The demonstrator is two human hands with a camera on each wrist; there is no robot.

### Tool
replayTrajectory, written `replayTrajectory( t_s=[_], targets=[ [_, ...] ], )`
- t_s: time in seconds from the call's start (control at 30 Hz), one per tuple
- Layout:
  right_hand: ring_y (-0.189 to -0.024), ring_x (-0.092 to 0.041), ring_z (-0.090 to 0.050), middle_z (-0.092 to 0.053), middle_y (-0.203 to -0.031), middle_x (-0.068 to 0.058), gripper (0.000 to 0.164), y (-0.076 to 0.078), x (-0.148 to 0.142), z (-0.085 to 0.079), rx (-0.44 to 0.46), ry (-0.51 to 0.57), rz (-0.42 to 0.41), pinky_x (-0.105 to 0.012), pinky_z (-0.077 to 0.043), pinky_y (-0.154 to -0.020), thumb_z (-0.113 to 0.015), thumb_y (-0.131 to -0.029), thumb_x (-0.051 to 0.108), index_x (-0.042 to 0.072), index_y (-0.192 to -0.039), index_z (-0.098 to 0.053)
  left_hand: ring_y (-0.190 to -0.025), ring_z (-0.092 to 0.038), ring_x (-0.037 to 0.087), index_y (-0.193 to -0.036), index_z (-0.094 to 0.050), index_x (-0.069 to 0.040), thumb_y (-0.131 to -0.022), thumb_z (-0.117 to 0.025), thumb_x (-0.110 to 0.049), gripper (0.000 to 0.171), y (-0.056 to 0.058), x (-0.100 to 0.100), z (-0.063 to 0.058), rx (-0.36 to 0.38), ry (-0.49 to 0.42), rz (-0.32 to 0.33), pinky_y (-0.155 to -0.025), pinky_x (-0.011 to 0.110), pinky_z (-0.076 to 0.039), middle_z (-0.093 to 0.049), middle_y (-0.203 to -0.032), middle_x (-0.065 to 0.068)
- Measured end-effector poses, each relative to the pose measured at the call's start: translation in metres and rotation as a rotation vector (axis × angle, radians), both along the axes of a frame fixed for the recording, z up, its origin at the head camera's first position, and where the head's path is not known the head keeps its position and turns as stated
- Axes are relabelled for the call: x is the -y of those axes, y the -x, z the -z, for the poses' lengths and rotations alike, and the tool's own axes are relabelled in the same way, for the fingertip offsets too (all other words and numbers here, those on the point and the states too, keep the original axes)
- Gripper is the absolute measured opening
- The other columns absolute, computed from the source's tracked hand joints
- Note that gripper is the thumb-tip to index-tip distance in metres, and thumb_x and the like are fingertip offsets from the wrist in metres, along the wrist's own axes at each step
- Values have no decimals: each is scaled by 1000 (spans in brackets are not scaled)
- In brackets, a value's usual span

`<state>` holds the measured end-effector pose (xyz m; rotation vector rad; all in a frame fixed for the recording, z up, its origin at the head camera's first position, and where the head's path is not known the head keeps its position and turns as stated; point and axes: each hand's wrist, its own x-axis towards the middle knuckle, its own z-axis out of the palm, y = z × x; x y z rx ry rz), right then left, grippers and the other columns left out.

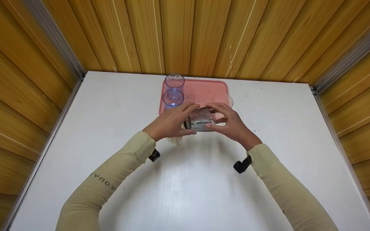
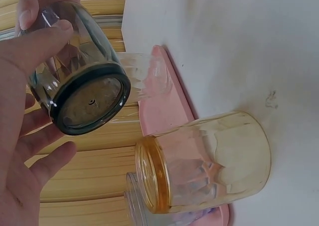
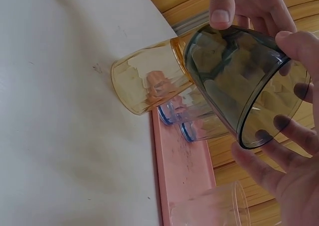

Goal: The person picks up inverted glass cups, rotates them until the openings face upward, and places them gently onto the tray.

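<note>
A smoky grey drinking glass [image 1: 201, 120] lies on its side in the air between my two hands, above the front of a pink tray [image 1: 204, 86]. My left hand [image 1: 170, 122] holds it near the thick base, its thumb over the side. Around the rim end, my right hand [image 1: 233, 123] grips with thumb and fingers; some fingers show dimly through the tinted wall. Close by the left hand stands an amber glass [image 2: 224, 156], upside down on the table; in the head view the left hand mostly hides it.
Two blue glasses [image 1: 173, 98] stand upright along the tray's left side. A clear glass [image 3: 209, 208] is at its right side. The white table [image 1: 124, 96] meets wood-patterned walls [image 1: 178, 38] at the back and sides.
</note>
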<state>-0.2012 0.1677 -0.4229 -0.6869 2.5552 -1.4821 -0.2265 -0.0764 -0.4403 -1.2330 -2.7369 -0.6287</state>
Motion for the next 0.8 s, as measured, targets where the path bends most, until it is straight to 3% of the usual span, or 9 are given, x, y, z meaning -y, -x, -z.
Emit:
replayTrajectory(
  t_s=[0.2,0.8],
  targets=[
    [-124,-33,-49,-45,-142,-7,63,1,-3,-3,-22,-19,14,-53,-51,-97,-75,-84,15,19,-141,-47,-123,-57,18,-150,-31,-21,-82,-69,-54,84,-1,3,0,-30,20,-21,-107,38,-46,-41,-149,-2],
    [-125,-25,-46,-44,-141,-6,63,6,-6,-11,-79,-38,95,-51,-52,-96,-76,-82,12,19,-139,-50,-126,-55,22,-151,-27,-22,-81,-70,-55,88,-4,12,-2,36,77,-92,-107,40,-46,-38,-152,0]
  ],
)
